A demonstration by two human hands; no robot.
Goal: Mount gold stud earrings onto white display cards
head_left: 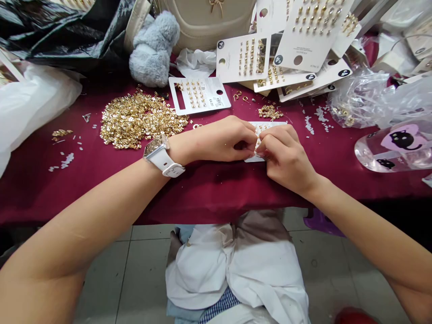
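Note:
My left hand (219, 140) and my right hand (283, 157) meet over a small white earring card (266, 128), their fingertips pinching at it and hiding most of its face. Gold studs show on the card's uncovered top part. A white strap watch (162, 155) sits on my left wrist. Beyond my left hand lies a large heap of loose gold earring pieces (138, 119), and a smaller gold heap (270, 112) lies just above the card. Filled white earring cards (199, 95) lie further back, some overlapping in a loose stack (310, 40).
A maroon tablecloth (216, 198) covers the table. A clear plastic bag (357, 101) and a clear bottle with a black cat design (394, 148) lie at right. A grey plush toy (153, 49), a beige bag (202, 22) and white plastic (33, 103) crowd the far edge.

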